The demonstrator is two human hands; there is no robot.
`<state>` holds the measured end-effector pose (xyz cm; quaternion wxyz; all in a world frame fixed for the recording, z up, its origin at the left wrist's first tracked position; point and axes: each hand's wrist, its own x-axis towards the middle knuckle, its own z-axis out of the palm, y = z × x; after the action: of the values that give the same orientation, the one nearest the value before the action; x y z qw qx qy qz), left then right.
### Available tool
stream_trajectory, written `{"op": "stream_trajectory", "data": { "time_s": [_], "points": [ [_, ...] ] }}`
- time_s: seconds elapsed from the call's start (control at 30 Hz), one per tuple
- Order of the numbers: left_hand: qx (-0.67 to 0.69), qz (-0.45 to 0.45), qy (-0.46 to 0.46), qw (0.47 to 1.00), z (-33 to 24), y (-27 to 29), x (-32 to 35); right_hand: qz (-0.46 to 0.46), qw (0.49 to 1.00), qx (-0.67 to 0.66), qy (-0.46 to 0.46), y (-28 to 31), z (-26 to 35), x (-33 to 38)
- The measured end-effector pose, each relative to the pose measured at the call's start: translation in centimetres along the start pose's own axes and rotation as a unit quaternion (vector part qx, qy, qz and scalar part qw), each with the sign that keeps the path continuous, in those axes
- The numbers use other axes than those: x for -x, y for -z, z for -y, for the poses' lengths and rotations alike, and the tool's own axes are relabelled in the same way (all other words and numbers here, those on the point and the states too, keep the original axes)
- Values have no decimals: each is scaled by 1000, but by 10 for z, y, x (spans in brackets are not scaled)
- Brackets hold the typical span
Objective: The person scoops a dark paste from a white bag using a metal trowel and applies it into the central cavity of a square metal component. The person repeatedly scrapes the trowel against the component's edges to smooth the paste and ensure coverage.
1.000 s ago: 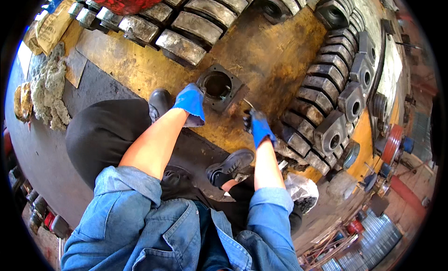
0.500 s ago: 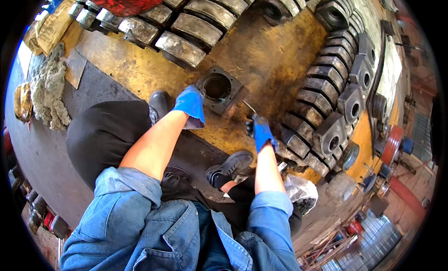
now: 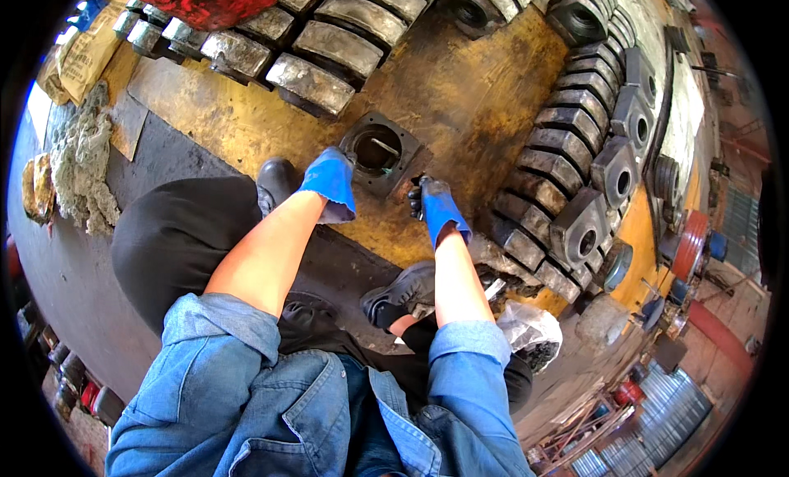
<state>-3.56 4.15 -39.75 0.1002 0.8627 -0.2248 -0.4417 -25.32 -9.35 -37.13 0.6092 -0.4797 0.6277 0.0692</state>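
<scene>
There sat the dark, square metal block with a round bore [image 3: 408,147] on the stained yellow floor [image 3: 472,107], a thin pale rod [image 3: 385,147] showing inside! The left blue-gloved hand [image 3: 329,179] was at its eight o'clock, grip hidden; the right blue-gloved hand [image 3: 432,202] sat near half past four, fingers curled, hold impossible to tell.

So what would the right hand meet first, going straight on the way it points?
Probably the side of the square metal block; the right hand looks close to it, though the exact gap is unclear.
</scene>
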Motion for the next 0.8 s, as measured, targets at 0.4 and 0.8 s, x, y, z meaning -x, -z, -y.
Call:
{"op": "stream_trajectory", "data": {
  "time_s": [0.4, 0.8],
  "points": [
    [39, -2, 3, 999, -16, 11, 14, -20, 987, 129, 97, 10, -13, -12],
    [-88, -8, -107, 990, 39, -30, -29, 8, 1000, 16, 25, -3, 10, 7]
  ]
}}
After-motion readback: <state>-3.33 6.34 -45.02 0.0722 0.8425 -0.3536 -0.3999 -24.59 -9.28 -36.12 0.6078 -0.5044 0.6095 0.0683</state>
